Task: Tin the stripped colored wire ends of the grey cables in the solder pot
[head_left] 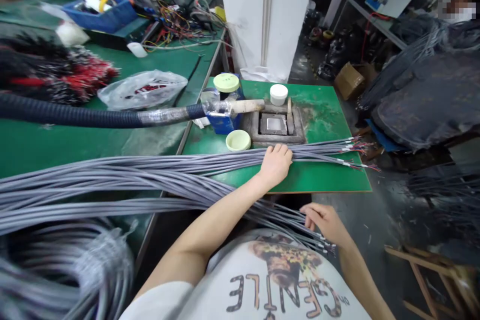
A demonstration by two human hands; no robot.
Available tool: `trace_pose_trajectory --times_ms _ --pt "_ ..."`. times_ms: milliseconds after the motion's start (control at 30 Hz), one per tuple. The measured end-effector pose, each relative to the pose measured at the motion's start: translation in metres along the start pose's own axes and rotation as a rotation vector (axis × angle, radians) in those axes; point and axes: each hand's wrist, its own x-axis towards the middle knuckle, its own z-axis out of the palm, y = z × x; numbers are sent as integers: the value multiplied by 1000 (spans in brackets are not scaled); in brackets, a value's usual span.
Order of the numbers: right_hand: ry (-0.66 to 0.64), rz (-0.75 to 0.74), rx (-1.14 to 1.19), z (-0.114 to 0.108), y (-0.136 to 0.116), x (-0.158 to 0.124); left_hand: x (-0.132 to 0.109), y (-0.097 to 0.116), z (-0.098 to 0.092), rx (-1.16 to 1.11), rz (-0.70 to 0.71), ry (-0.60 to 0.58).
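Grey cables (150, 170): long bundle lying across the green bench (318, 180), stripped ends toward its right edge.
Black hose (75, 115): lies behind the cables, its tip over a square metal pot (275, 124).
Left hand (275, 162): knuckles up on the bundle, fingers hidden; clasp cannot be told.
Right hand (325, 220): loosely spread, fingertips touching lower cable ends over the lap.

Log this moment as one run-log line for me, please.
left hand on grey cable bundle, green table | right hand touching lower cable ends over lap | square metal pot behind, untouched
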Motion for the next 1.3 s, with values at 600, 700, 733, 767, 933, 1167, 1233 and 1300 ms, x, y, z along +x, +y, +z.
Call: trace_pose_trajectory --times_ms 600,700,733,767,933,1167,1233,1300 --pt "118 -359 -252 -8 -86 21 -82 11 -38 -1323 -336 147" --pt "-9 -389 -371 9 -85 20 -81 7 -42 -1596 -515 234" --pt "-26 -402 -398 11 -84 20 -81 5 -42 -1637 -556 271" --pt "-41 -411 -420 13 -83 20 -81 3 -41 -1660 -589 311" --pt "-144 -394 -430 9 -80 21 -82 -8 -38 -1716 -660 433" --pt "-143 -362 -257 19 -85 32 -84 6 -39 -1791 -629 201" --pt "-83 -354 -209 24 -88 35 -84 10 -37 -1833 -607 140" --pt "-44 -354 -172 28 -89 37 -85 9 -34 -1867 -603 128"
